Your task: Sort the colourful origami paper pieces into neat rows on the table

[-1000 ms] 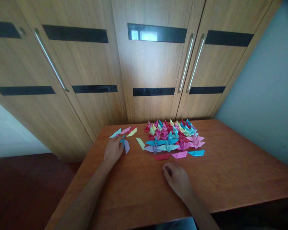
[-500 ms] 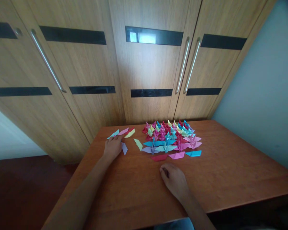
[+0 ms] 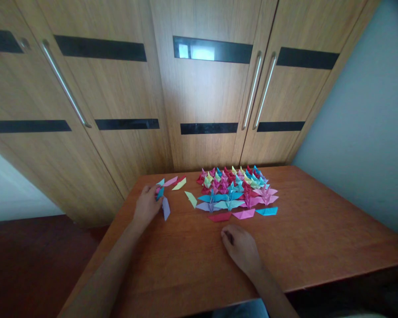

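Observation:
At the left side of the table, my left hand [image 3: 147, 205] has its fingers closed at a blue folded paper [image 3: 160, 193], with a bit of pink by the fingertips. Just right of the fingers lies a lavender folded strip [image 3: 166, 208]. My right hand [image 3: 240, 247] rests on the table, fingers curled in, nothing visible in it. Beyond it lie a red strip [image 3: 220, 217], a pink strip [image 3: 244, 214] and a blue strip [image 3: 267, 211]. Behind these stand rows of colourful paper cranes [image 3: 230, 204].
A pink strip [image 3: 170, 181], a yellow strip [image 3: 179, 184] and a pale green strip [image 3: 191, 199] lie left of the cranes on the wooden table [image 3: 185, 265]. A wooden wardrobe [image 3: 205, 92] stands behind the table, a wall [image 3: 361, 132] at the right.
My left hand has moved slightly left and nearer, and blue paper now shows at its fingertips. The lavender strip has shifted left. My right hand has stayed in place.

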Tool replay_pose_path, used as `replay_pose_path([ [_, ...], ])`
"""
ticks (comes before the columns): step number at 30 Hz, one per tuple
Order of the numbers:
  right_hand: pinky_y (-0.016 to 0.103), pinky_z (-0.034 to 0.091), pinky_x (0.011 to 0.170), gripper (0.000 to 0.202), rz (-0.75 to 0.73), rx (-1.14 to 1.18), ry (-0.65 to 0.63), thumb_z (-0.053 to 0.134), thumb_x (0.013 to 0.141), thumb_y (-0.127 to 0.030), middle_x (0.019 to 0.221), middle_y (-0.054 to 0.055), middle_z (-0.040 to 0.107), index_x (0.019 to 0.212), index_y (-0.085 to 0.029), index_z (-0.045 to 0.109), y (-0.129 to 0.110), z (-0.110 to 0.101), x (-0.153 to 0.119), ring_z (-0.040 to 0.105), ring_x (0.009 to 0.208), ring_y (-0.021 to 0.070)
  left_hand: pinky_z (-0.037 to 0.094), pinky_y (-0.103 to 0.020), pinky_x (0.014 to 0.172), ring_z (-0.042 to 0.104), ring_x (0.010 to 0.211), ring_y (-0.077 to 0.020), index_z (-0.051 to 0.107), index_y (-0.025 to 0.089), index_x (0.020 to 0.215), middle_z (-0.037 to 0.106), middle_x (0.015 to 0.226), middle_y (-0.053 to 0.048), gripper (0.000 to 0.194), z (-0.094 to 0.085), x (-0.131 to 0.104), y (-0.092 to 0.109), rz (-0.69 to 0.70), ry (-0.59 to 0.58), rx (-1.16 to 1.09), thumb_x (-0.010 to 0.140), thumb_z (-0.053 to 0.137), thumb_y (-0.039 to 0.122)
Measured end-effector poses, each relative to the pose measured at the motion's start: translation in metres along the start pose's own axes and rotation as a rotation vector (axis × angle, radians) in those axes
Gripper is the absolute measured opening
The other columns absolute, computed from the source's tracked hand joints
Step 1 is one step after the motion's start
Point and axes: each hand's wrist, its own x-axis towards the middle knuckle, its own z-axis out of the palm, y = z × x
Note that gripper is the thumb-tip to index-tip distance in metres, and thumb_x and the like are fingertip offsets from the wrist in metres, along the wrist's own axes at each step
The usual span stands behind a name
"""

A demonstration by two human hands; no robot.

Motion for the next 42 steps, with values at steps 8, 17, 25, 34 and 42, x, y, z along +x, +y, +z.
replay_pose_path([
  [8, 0.023, 0.034, 0.061, 0.017, 0.004, 0.035, 0.012, 0.044, 0.083, -0.022, 0.072, -0.001, 0.062, 0.075, -0.022, 0.059, 0.0, -0.001, 0.0, 0.054, 0.066, 0.0139, 0.048, -0.028, 0.067, 0.064, 0.074, -0.0198, 0.068, 0.017, 0.088, 0.07, 0.08, -0.004, 0.033, -0.019, -0.007, 0.016, -0.115, 0.076, -0.485, 0.076, 0.056, 0.045],
  [17, 0.024, 0.037, 0.061, 0.018, 0.037, 0.073, 0.004, 0.045, 0.083, -0.025, 0.071, 0.0, 0.063, 0.074, -0.022, 0.061, 0.001, -0.001, 0.003, 0.056, 0.065, 0.0145, 0.049, -0.028, 0.068, 0.064, 0.074, -0.0189, 0.069, 0.016, 0.088, 0.07, 0.081, -0.003, 0.036, -0.02, -0.019, 0.044, -0.27, 0.018, -0.871, 0.064, 0.07, 0.043],
  [25, 0.025, 0.045, 0.064, 0.026, 0.093, 0.551, -0.001, 0.05, 0.084, -0.043, 0.076, 0.002, 0.064, 0.089, -0.02, 0.063, -0.021, -0.002, -0.002, 0.058, 0.069, 0.0164, 0.051, -0.026, 0.074, 0.065, 0.08, -0.0154, 0.065, 0.016, 0.089, 0.07, 0.088, -0.004, 0.031, -0.005, -0.062, 0.104, -0.415, -0.321, -1.369, 0.064, 0.077, 0.032],
  [34, 0.024, 0.043, 0.057, 0.028, 0.255, 0.929, 0.212, 0.061, 0.077, -0.045, 0.068, -0.001, 0.06, 0.077, -0.017, 0.061, -0.035, 0.017, 0.006, 0.053, 0.063, 0.0138, 0.048, -0.021, 0.068, 0.061, 0.07, -0.0106, 0.062, 0.016, 0.08, 0.066, 0.075, -0.001, 0.025, 0.036, -0.097, 0.135, -0.412, -0.497, -1.51, 0.066, 0.077, 0.03],
  [42, 0.025, 0.043, 0.058, 0.026, 0.259, 0.946, 0.181, 0.06, 0.079, -0.044, 0.072, 0.001, 0.063, 0.081, -0.018, 0.065, -0.033, 0.013, 0.0, 0.056, 0.068, 0.016, 0.042, -0.019, 0.055, 0.06, 0.061, -0.0116, 0.065, 0.015, 0.078, 0.067, 0.065, -0.001, 0.026, 0.041, -0.099, 0.131, -0.398, -0.533, -1.364, 0.064, 0.077, 0.034],
])
